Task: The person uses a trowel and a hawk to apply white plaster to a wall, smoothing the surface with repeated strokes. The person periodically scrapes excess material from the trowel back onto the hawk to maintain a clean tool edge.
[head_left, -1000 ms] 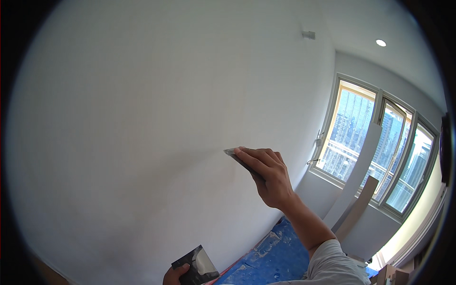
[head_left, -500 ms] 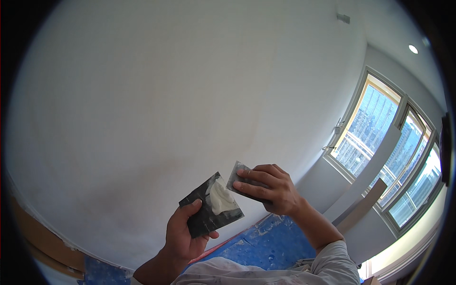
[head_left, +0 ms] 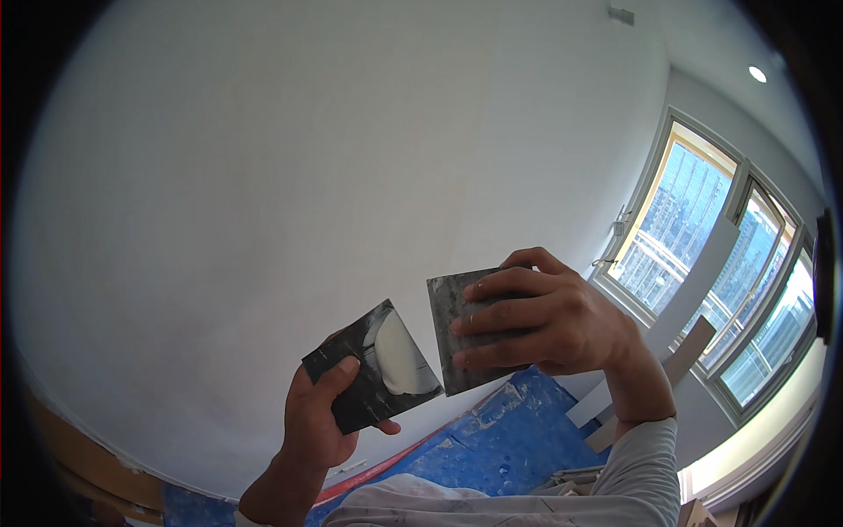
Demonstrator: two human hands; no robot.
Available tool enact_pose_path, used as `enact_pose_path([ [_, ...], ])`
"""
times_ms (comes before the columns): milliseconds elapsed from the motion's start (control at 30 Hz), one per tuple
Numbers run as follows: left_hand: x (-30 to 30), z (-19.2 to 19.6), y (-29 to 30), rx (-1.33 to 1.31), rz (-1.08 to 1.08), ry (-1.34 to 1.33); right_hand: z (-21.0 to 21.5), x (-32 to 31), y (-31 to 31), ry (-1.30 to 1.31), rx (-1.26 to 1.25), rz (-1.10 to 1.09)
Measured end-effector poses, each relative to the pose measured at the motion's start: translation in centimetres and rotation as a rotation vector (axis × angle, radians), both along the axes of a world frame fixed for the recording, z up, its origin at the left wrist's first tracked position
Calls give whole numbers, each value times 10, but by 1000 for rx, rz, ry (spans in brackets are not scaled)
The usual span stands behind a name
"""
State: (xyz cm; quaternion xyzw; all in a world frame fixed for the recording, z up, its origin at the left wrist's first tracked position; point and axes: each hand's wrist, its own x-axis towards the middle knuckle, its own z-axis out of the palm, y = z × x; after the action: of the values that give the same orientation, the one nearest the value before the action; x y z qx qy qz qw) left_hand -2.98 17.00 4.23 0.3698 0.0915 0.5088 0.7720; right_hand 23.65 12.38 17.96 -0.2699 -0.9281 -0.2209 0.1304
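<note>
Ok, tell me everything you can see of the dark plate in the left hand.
The dark plate is a flat, roughly square sheet, metal by its look, grey-black and smeared. A mound of white paste sits on its upper right part. It is tilted, held in front of the white wall. The left hand grips its lower left edge, thumb on its face.

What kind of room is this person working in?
Most likely a room being refinished or plastered. A bare white wall fills the view, blue sheeting covers the floor, and the left hand holds a dark plate loaded with white filler. Tall windows look onto high-rise buildings.
</note>
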Motion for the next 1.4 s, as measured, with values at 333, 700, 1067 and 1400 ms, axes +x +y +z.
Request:
enact_pose_path([
  [333, -18, -46, -11, -147, 48, 103, 200, 43, 61, 582, 519, -369],
  [700, -46, -118, -44, -326, 278, 371, 363, 27, 135, 493, 878, -671],
  [1067, -44, -106, -39, -381, 236, 377, 378, 34, 158, 450, 854, -646],
  [1400, -37, -118, 2, -284, 69, 261, 250, 44, 150, 486, 716, -569],
])
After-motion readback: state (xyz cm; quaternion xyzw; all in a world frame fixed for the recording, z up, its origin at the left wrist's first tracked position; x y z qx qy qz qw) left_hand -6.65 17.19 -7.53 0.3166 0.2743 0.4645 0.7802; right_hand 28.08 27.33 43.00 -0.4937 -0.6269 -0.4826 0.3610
